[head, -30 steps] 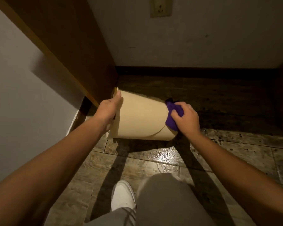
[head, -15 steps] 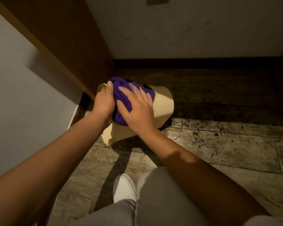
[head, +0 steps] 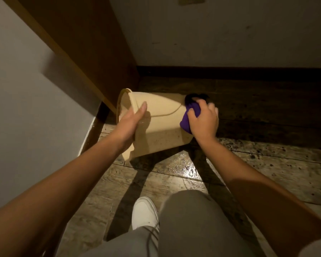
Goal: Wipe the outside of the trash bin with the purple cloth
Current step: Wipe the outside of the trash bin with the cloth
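Lying on its side on the floor [head: 267, 164], the bin [head: 161, 125] points its open rim left, toward the dark cabinet [head: 93, 49], and its base right. We judge it to be thin, light plastic: stiff enough to push against, yet hollow and round, so it probably rolls or skids at a firm rub. Its tan wall looks smooth and a little speckled with dirt low down, and the tiles just in front of it shine wet, so we expect a slippery footing under it.

Our left hand [head: 132, 125] rests flat and open on the wall near the rim, fingers pointing up along the curve. That grip is wide, a steadying palm rather than a clasp, closed on nothing. For a surer hold we would hook fingers over the rim, where the lip gives an edge and the plastic is stiffest.

Our right hand [head: 204, 121] has its grip closed around the cloth [head: 190, 115], bunched into a soft wad and pressed to the base end of the bin. Being limp, the cloth should mould to the curve, and a wad that small covers little at each pass.

Beyond the bin, the floor runs back into shadow to a dark skirting under the pale wall [head: 230, 34]. Our shoe [head: 145, 212] and knee sit below.
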A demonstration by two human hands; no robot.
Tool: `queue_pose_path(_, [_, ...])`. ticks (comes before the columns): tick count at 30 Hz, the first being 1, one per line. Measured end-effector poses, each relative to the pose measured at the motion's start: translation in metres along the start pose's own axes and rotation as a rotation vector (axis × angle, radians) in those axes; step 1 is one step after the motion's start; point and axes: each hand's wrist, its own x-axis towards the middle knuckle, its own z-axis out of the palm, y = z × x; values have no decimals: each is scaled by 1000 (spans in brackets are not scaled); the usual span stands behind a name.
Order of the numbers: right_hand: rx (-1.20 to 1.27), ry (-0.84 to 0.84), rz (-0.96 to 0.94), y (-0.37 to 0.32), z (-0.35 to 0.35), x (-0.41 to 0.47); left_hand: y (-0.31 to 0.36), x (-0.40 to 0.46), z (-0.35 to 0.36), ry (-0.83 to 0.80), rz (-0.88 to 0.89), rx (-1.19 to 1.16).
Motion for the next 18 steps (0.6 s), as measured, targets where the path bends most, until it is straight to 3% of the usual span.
queue_pose_path(4, [276,-92,-160,-53,-4,-22,-5,1,14,77,82,50])
queue_pose_path(8, [141,-176,-406,-94,22,-66,-3,9,14,191,123,41])
queue_pose_path(13, [-16,-118,-254,-30,35,-51,-18,18,-7,234,-30,-4])
queue_pose_path(18, [69,-119,54,40,30,-35,-17,19,-7,270,-63,-135])
